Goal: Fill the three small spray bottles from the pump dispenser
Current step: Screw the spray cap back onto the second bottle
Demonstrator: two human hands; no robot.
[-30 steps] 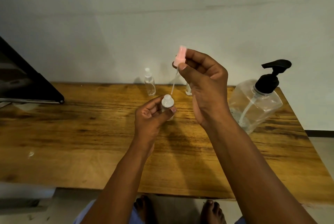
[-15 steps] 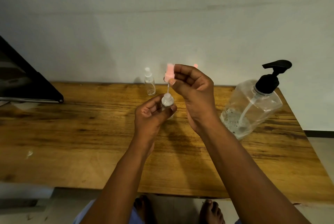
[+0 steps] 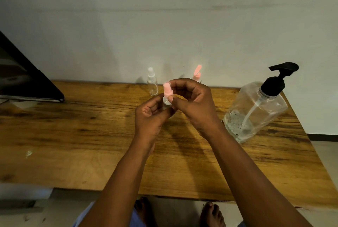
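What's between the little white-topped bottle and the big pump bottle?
In the head view, a pink-topped bottle stands by the wall between the white-topped bottle and the pump bottle; the right hand hides its body.

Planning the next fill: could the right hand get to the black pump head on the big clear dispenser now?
Probably not yet: the right hand grips the pink spray cap. Otherwise the black pump head stands unobstructed.

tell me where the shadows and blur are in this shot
Head view: dim, warm light; the hands cast dark shadows on the wooden table; the pink spray cap looks slightly soft; the clear pump dispenser with black pump leans from wide-angle distortion.
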